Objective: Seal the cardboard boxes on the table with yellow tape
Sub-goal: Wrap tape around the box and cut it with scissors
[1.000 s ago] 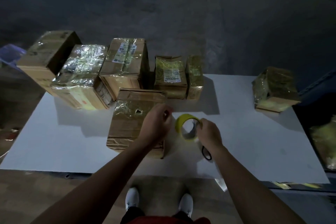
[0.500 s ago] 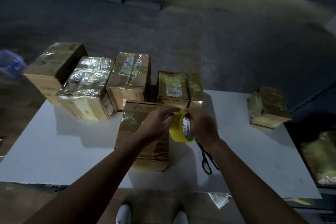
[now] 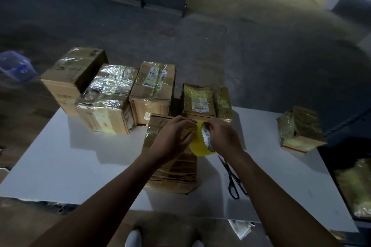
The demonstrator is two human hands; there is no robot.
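A: Dim concrete floor, white table (image 3: 80, 156). Where's the tape (image 3: 197, 146)?
B: Held above the near box (image 3: 174, 172). Right hand (image 3: 224, 136) grips it, fingers curled through the core; left hand (image 3: 172, 138) pinches its outer face with bent fingers.
A: And around?
B: Scissors (image 3: 232, 178) lie on the table just right of that box. More boxes (image 3: 152, 90) stand behind it, a lone box (image 3: 299, 128) well apart at right

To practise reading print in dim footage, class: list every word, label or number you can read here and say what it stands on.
"MADE IN CHI...": inner core of the yellow tape roll; the end is hidden by the right hand.
White label on the tall box, another on the small box: too blurred to read.
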